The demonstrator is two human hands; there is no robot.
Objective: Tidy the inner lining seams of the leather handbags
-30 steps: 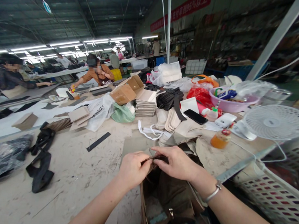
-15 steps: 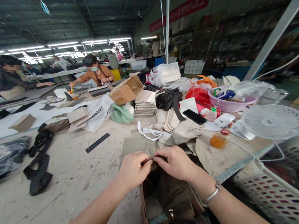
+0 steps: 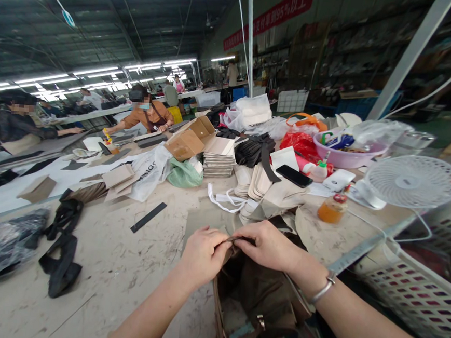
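A brown bag (image 3: 270,292), its mouth toward me, lies at the table's near edge with a small metal fitting (image 3: 261,322) inside. My left hand (image 3: 204,256) pinches the far rim of the bag between thumb and fingers. Close beside it, my right hand (image 3: 268,247) grips the same rim, thumb underneath, a metal bangle on the wrist. The fingertips of both hands almost meet along the dark folded edge. Beneath the hands a grey-green sheet (image 3: 198,220) lies flat on the table.
Beyond the hands are stacked beige panels (image 3: 219,160), a phone (image 3: 294,176) and white straps (image 3: 223,200). At right stand an orange jar (image 3: 330,211), a fan (image 3: 414,184) and a plastic basket (image 3: 415,288). Black straps (image 3: 59,265) lie left. Two co-workers (image 3: 147,113) work farther off.
Both hands keep their pinch on the bag's rim, with only a tiny shift of the fingers. The whole view has moved slightly.
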